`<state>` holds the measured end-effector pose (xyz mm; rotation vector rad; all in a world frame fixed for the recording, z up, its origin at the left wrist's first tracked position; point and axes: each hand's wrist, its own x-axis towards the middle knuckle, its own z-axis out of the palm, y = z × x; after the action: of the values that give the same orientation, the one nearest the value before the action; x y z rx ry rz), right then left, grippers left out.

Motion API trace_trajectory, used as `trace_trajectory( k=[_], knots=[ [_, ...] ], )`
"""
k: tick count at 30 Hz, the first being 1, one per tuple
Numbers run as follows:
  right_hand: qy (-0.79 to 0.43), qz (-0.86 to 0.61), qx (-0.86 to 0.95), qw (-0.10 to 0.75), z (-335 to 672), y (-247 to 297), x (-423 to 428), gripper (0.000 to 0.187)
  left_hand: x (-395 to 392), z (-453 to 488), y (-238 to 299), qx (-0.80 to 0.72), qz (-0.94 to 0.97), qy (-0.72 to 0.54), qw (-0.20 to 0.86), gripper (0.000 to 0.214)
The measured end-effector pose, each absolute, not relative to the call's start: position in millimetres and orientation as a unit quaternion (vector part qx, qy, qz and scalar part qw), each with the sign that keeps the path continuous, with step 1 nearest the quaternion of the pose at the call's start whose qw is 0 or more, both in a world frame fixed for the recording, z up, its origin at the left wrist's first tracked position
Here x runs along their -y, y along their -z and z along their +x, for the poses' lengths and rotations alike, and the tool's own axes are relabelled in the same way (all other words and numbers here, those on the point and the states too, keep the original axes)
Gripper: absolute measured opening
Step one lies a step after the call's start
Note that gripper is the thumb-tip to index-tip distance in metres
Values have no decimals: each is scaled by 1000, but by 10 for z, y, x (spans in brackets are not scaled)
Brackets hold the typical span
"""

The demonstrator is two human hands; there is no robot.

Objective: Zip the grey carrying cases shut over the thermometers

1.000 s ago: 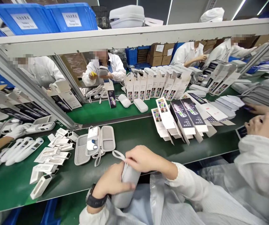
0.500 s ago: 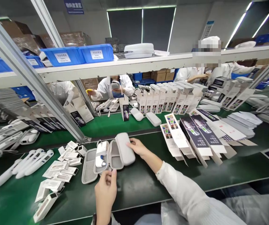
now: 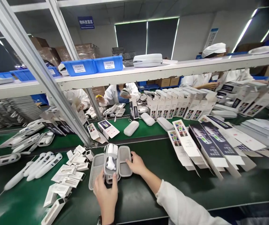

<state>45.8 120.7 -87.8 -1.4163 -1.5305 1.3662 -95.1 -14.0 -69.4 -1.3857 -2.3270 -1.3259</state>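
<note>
A grey zip case (image 3: pixel 125 156) lies open in front of me, with a white thermometer-like device (image 3: pixel 111 162) in its left half. Another open grey case (image 3: pixel 97 173) with a mesh-lined lid sits partly under it; most of its body is hidden. My left hand (image 3: pixel 106 193) grips the near end of the upper case's device-filled half, with the thumb on the right and fingers on the left. My right hand (image 3: pixel 136 164) holds the right edge of the open lid, its thumb over the inside face.
Small white boxes (image 3: pixel 65 175) and white thermometers (image 3: pixel 43 165) lie at left. Printed cartons (image 3: pixel 207 140) are at right. Closed cases (image 3: pixel 131 128) lie beyond the metal post (image 3: pixel 71 109). Blue bins (image 3: pixel 80 67) stand on the shelf; co-workers (image 3: pixel 119 92) sit opposite.
The right-hand case has moved left over the other case and now shows its lined inside and device. My left hand has moved onto its near end. Cartons and another closed case now lie across the belt.
</note>
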Motion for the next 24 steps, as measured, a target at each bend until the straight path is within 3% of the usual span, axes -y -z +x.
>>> trace_trajectory(
  k=[2,5,9,14,17,19,24],
  knots=[
    [-562,-523,575,285,475,858,-1194,40,105,-881,655,696,-542,468,52,49],
    [-617,-480,565,266,508,832,-1176,67,90,-783,613,623,-673,398,-22,44],
    [-610,-435,575,328,615,806,-1128,59,119,-707,621,588,-701,378,-139,42],
    [-556,-366,673,322,885,466,-905,43,126,-650,612,568,-414,640,-310,62],
    [-454,-336,766,308,1041,163,-619,34,146,-557,520,495,-257,664,-499,69],
    [-425,-341,773,326,1141,44,-446,33,195,-509,461,468,-190,665,-550,64],
    [-605,-337,644,325,1420,105,-345,50,511,-512,452,454,-106,626,-624,56]
  ],
)
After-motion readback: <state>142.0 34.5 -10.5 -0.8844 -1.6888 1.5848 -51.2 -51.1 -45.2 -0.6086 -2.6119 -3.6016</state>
